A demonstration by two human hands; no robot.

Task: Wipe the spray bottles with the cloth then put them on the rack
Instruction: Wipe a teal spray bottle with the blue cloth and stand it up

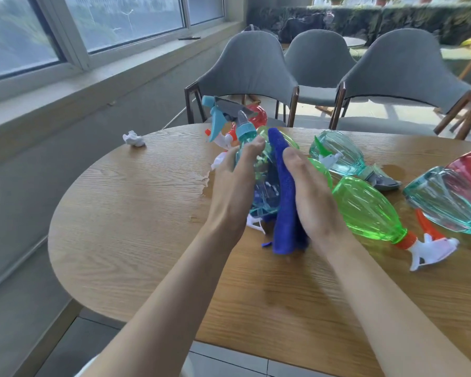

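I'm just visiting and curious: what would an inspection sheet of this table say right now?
Surface: wooden table, wet patch beside the hands.
Job's things: teal spray bottle held off the table; blue cloth against it; green bottle and second teal bottle lie on their sides; rack not seen.
Clutter: crumpled tissue near the far left edge.
Hands: left hand grips the teal spray bottle; right hand presses the blue cloth to it, fingers hidden.
Cables: nothing seen.
Surroundings: grey chairs, window.
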